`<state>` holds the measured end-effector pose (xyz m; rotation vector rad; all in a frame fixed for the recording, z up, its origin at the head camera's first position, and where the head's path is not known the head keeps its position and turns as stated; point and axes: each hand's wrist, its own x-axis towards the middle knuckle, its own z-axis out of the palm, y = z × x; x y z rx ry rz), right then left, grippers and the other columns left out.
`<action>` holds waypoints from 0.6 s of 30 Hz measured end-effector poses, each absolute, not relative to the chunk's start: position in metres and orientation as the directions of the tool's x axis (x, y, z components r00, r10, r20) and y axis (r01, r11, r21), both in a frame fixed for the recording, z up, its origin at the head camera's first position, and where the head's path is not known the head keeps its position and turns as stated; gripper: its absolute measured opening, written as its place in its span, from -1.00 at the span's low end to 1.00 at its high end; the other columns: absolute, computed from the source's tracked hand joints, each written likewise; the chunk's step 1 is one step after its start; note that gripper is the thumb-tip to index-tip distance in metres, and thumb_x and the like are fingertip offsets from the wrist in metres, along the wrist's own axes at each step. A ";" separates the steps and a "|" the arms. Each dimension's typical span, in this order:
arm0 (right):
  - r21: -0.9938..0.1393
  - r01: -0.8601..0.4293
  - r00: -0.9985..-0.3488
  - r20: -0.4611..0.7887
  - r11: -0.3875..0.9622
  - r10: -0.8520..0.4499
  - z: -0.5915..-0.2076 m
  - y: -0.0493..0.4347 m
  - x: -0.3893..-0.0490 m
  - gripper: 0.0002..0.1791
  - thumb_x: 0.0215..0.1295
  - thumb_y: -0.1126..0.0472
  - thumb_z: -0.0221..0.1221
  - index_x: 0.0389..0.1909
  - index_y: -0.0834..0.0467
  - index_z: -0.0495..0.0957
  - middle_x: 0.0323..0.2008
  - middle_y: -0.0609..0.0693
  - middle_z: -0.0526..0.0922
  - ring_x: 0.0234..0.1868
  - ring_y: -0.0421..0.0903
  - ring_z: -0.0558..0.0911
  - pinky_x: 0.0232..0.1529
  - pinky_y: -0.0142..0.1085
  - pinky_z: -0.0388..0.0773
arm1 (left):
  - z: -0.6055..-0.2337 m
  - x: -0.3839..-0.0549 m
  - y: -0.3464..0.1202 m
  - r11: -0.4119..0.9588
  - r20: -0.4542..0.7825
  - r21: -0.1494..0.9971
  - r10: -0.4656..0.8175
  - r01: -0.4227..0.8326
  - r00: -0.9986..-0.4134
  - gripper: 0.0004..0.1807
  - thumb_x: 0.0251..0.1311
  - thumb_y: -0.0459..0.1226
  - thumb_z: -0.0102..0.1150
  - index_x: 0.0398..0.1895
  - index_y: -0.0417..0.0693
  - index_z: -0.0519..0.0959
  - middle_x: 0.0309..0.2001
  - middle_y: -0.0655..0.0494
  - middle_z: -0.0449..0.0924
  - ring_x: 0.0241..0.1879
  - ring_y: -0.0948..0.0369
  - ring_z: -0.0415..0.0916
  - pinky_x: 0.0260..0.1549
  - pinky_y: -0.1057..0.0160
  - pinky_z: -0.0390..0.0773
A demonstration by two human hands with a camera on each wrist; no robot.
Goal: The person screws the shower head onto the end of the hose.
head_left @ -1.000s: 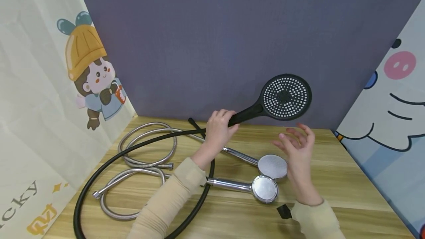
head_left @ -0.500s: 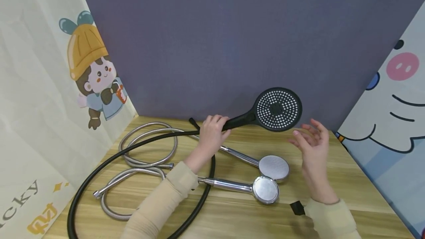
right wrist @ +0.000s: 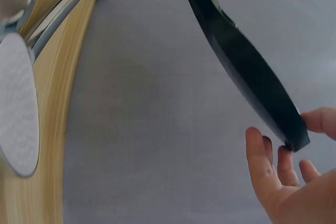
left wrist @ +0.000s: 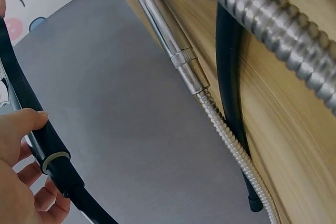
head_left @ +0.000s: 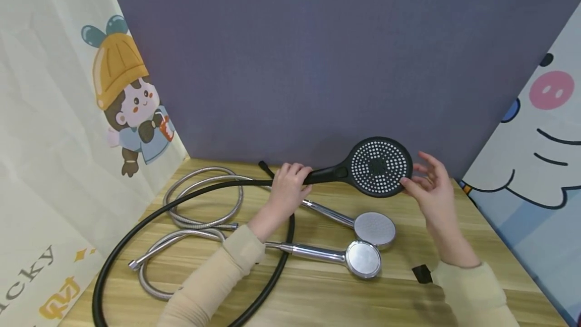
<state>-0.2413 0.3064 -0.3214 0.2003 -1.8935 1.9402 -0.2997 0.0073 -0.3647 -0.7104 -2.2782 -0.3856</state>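
A black hand shower (head_left: pixel 380 166) with white nozzle dots is held up above the back of the table, its face toward me. My left hand (head_left: pixel 287 191) grips its handle near the hose end. In the left wrist view the thumb lies along the handle (left wrist: pixel 23 95), just above a pale ring where the black hose (left wrist: pixel 94 211) joins. My right hand (head_left: pixel 433 191) is at the right rim of the head. The right wrist view shows the right hand (right wrist: pixel 294 182) with its thumb on one side of the head's edge (right wrist: pixel 262 85) and fingertips at the other, pinching it.
Two chrome hand showers, one (head_left: pixel 374 228) behind the other (head_left: pixel 363 260), lie on the wooden table (head_left: pixel 327 296). Their metal hoses (head_left: pixel 204 226) coil at the left. The black hose (head_left: pixel 131 236) loops round the left side. A small black piece (head_left: pixel 422 274) is near the right sleeve.
The black hand shower has come down and slightly left in the left hand's grip, its handle now nearer level. My right hand has moved right, and its thumb and fingers have met the head's rim.
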 end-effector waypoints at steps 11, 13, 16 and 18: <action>-0.944 -0.329 -0.944 0.329 0.012 -0.037 -0.324 0.325 -0.251 -0.32 0.15 0.51 0.19 0.32 0.20 0.25 -0.08 0.01 0.32 -0.25 -0.32 0.63 -0.35 -0.34 0.63 | -0.371 -0.304 0.008 0.792 0.663 0.104 0.395 0.601 -0.635 -0.60 -0.06 -0.21 0.45 -0.10 -0.07 0.60 -0.19 0.04 0.61 -0.23 0.06 0.48 -0.28 0.12 0.51; -0.955 -0.297 -0.954 0.296 0.007 -0.055 -0.326 0.327 -0.253 -0.30 0.16 0.51 0.19 0.34 0.18 0.23 -0.07 0.01 0.31 -0.25 -0.31 0.64 -0.34 -0.30 0.64 | -0.373 -0.306 0.009 0.795 0.652 0.106 0.398 0.597 -0.645 -0.60 -0.05 -0.20 0.44 -0.10 -0.06 0.60 -0.19 0.04 0.60 -0.23 0.06 0.47 -0.28 0.12 0.50; -0.965 -0.262 -0.962 0.261 0.000 -0.080 -0.329 0.331 -0.256 -0.27 0.16 0.50 0.19 0.36 0.16 0.19 -0.06 0.01 0.30 -0.23 -0.28 0.65 -0.33 -0.28 0.64 | -0.376 -0.308 0.012 0.805 0.628 0.110 0.398 0.584 -0.668 -0.60 -0.04 -0.18 0.43 -0.09 -0.05 0.60 -0.19 0.05 0.60 -0.22 0.06 0.46 -0.27 0.12 0.49; -0.970 -0.242 -0.967 0.241 0.001 -0.087 -0.330 0.333 -0.258 -0.26 0.16 0.50 0.20 0.36 0.16 0.18 -0.06 0.01 0.30 -0.22 -0.27 0.65 -0.33 -0.28 0.64 | -0.377 -0.310 0.014 0.812 0.611 0.111 0.399 0.573 -0.684 -0.60 -0.03 -0.18 0.43 -0.08 -0.04 0.60 -0.18 0.05 0.60 -0.21 0.06 0.46 -0.26 0.11 0.49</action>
